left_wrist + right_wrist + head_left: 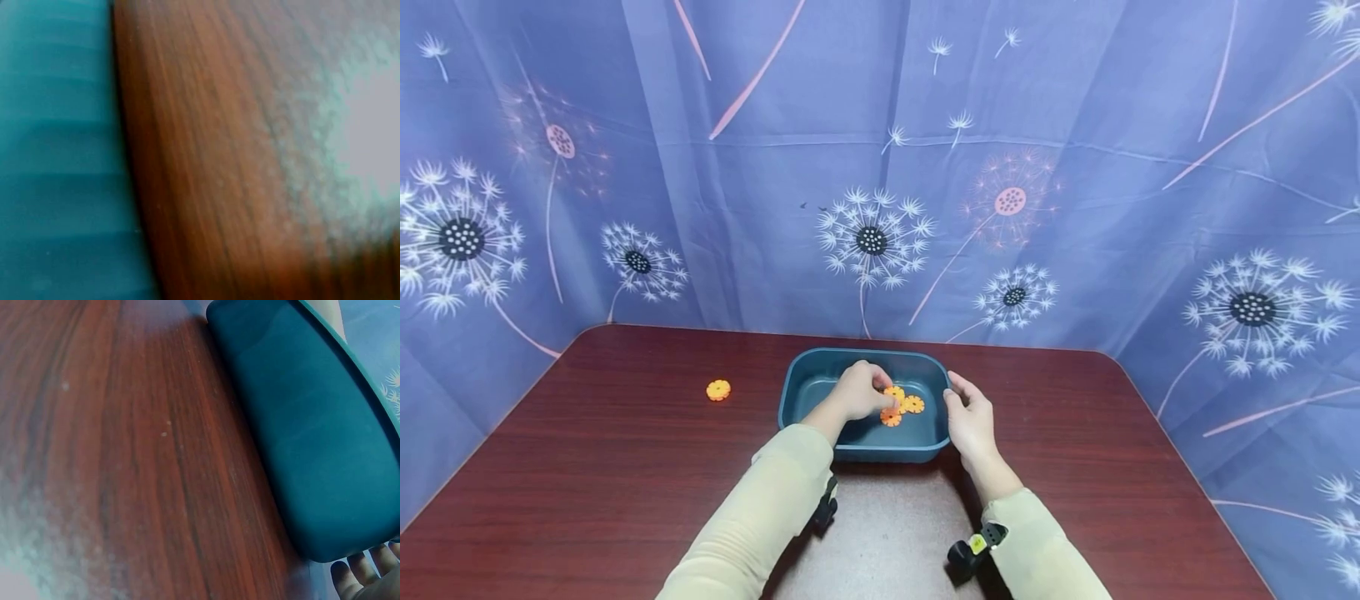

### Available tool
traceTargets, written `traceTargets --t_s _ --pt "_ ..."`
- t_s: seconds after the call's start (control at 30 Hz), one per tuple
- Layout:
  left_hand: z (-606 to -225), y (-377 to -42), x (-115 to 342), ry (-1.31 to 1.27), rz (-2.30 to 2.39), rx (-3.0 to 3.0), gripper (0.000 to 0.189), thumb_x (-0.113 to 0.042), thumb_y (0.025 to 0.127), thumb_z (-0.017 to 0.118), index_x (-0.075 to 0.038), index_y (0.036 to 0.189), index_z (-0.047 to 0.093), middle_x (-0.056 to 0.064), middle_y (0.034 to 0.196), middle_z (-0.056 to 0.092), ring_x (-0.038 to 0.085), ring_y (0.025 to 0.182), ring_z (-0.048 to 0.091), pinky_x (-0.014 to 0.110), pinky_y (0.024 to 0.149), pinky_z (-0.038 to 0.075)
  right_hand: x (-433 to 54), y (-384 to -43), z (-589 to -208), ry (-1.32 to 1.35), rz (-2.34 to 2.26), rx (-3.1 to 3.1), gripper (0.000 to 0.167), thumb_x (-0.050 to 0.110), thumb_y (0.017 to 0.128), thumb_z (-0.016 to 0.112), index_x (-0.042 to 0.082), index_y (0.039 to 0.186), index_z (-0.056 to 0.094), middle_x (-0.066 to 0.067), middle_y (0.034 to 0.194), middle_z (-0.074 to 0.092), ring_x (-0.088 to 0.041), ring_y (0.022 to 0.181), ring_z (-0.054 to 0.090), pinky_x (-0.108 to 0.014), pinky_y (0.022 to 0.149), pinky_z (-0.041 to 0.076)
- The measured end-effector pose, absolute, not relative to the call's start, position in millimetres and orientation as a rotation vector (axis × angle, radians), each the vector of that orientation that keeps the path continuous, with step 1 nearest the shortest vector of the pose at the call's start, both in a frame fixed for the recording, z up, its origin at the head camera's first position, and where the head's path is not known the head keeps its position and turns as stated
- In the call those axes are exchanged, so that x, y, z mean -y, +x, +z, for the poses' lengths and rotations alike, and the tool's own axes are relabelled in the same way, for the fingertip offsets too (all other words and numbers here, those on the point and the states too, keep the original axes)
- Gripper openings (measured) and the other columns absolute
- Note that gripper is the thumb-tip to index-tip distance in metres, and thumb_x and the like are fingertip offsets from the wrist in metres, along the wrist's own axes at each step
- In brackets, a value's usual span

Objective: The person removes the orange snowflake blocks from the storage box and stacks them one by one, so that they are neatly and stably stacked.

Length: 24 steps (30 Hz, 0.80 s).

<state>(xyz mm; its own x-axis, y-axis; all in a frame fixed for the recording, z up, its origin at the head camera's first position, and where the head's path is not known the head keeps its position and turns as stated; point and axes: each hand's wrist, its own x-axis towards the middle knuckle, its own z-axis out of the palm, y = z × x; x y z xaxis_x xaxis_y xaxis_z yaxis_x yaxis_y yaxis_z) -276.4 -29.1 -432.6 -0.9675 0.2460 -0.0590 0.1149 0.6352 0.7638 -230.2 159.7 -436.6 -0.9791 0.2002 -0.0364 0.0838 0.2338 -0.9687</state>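
A dark teal rectangular bin (pixel 865 454) stands on the table. Inside it, toward its right side, lie several orange notched plastic discs (pixel 914 404), shaped like flowers. My left hand (pixel 859 392) reaches over the near rim into the bin. Its thumb and fingers pinch one of the orange discs; the fingertips partly hide the group. With my right hand (pixel 972 419) I hold the bin's right end, the thumb near the rim. In the right wrist view, the curled fingers (pixel 362 570) touch the bin's end wall (pixel 312 450).
Another orange disc or small stack (pixel 718 390) lies on the dark red wooden table (pixel 625 467), left of the bin. Behind the table hangs a blue curtain (pixel 760 208) with dandelion prints. Wrist cameras (pixel 966 557) sit under both sleeves.
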Motion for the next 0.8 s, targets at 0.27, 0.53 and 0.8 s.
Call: traceTargets --t_s 0.27,0.53,0.8 --pt "-426.8 -277.0 31.8 0.298 1.369 -2.658 0.031 -0.026 0.077 0.079 -0.010 0.099 0.066 0.007 0.106 0.061 0.021 0.095 0.055 0.035 0.080 0.050 -158.9 -230.4 -435.8 -0.273 1.870 2.382 0.041 0.013 0.098 0.044 0.007 0.138 0.047 -0.017 0.136 0.049 -0.028 0.118 0.050 -0.041 0.095 0.044" --pt "-420.4 -272.7 35.8 0.303 1.459 -2.638 0.030 -0.023 0.076 0.079 -0.009 0.100 0.066 0.006 0.100 0.065 0.020 0.092 0.058 0.034 0.079 0.051 -156.5 -230.2 -435.4 -0.268 1.863 2.377 0.041 0.013 0.097 0.045 0.007 0.137 0.048 -0.017 0.133 0.052 -0.027 0.114 0.051 -0.037 0.092 0.044" --pt "-412.0 -263.9 39.5 0.348 1.487 -2.673 0.028 -0.022 0.076 0.079 -0.010 0.098 0.067 0.004 0.096 0.065 0.016 0.083 0.056 0.028 0.070 0.049 -158.6 -228.9 -435.4 -0.264 1.862 2.384 0.041 0.013 0.098 0.044 0.007 0.138 0.047 -0.016 0.136 0.050 -0.028 0.117 0.049 -0.041 0.096 0.043"
